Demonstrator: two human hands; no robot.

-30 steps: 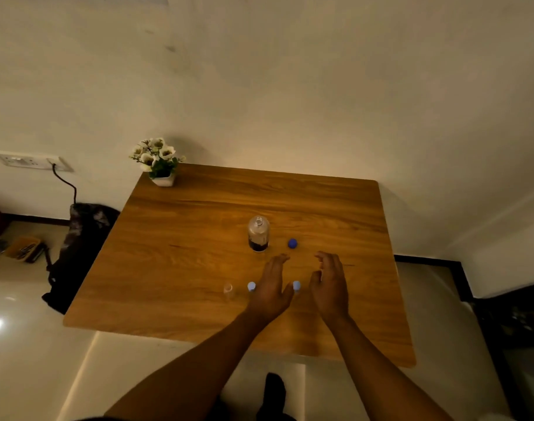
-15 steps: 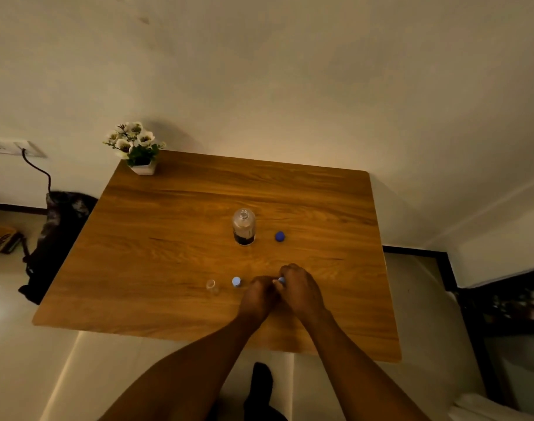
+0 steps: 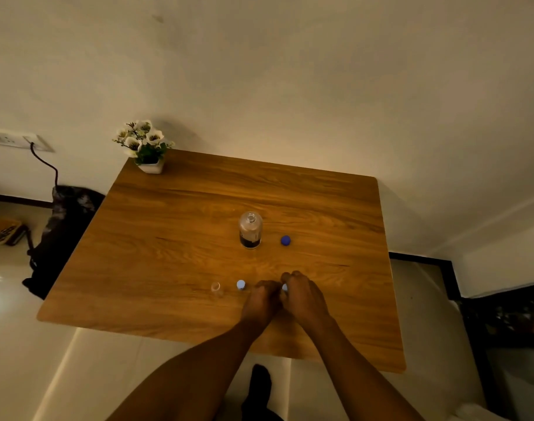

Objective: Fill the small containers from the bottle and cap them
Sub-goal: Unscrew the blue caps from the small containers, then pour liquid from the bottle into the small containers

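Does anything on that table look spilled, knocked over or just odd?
Nothing stands out. The bottle stands upright and open, its blue cap beside it, and the wooden table shows no spill. One small container is uncapped; that fits the job.

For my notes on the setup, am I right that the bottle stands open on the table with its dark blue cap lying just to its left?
Not quite: the side is wrong. In the head view, the bottle does stand open on the table, but its dark blue cap lies just to its right, not its left.
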